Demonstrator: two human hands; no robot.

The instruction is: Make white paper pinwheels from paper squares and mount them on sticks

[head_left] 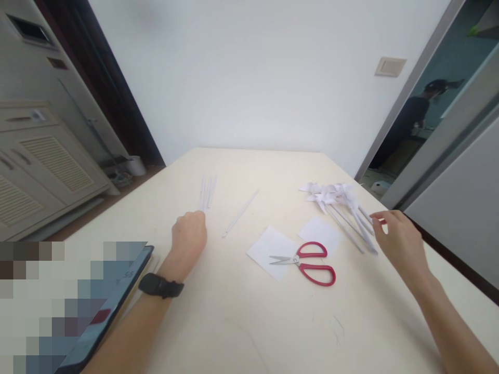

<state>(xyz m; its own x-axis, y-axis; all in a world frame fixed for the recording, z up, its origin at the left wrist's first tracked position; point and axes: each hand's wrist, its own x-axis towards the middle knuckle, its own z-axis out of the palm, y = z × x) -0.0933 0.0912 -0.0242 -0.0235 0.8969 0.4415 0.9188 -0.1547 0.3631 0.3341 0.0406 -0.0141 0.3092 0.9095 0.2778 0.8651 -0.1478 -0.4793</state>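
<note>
The white pinwheels [327,197] lie in a bunch at 1 o'clock from the scissors [295,260], heads toward 11, their sticks' long axes running down to about 5. They look like folded paper: very light, the vanes soft and easily crushed, so the stiffer sticks seem the better place to pinch. The right hand [399,241] is beside those sticks, thumb and fingertips drawn close together at the outermost one; whether they grip it I cannot tell.

At 10 o'clock from the scissors, the thin white sticks [209,193] lie roughly along 12 to 6. They look smooth, light and apt to roll, best taken mid-length. The left hand [189,234] is at their near ends, fingers curled under and hidden, so I cannot tell if it grasps any. A loose stick [240,213] lies apart, aligned 1 to 7.

The scissors' blades point to 9 across a paper square [268,243]; a second sheet [319,234] lies at 1. A phone [117,301] is at 8, beside the left forearm.
</note>
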